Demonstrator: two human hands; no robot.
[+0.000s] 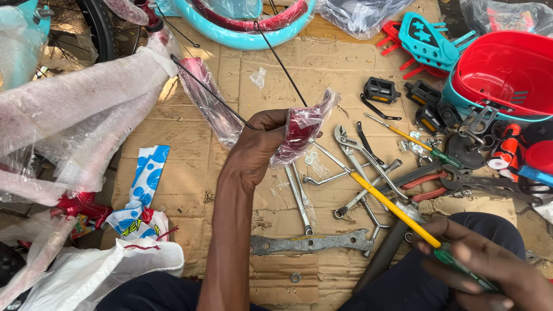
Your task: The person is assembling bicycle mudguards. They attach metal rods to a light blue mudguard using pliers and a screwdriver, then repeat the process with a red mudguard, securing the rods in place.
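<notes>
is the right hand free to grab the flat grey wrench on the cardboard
Probably not as it stands: the right hand is closed on a yellow screwdriver. The flat grey wrench lies uncovered close by, so the path looks open.

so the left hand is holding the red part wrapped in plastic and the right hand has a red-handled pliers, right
Not quite. The head view shows the right hand holding a screwdriver with a yellow shaft and green handle, not pliers. The red-handled pliers lie untouched on the cardboard. The left hand does hold the plastic-wrapped red part.

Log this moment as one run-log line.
left hand: grips plastic-wrapped red bike part | right hand: holds yellow-shaft screwdriver | below: wrenches on cardboard
</notes>
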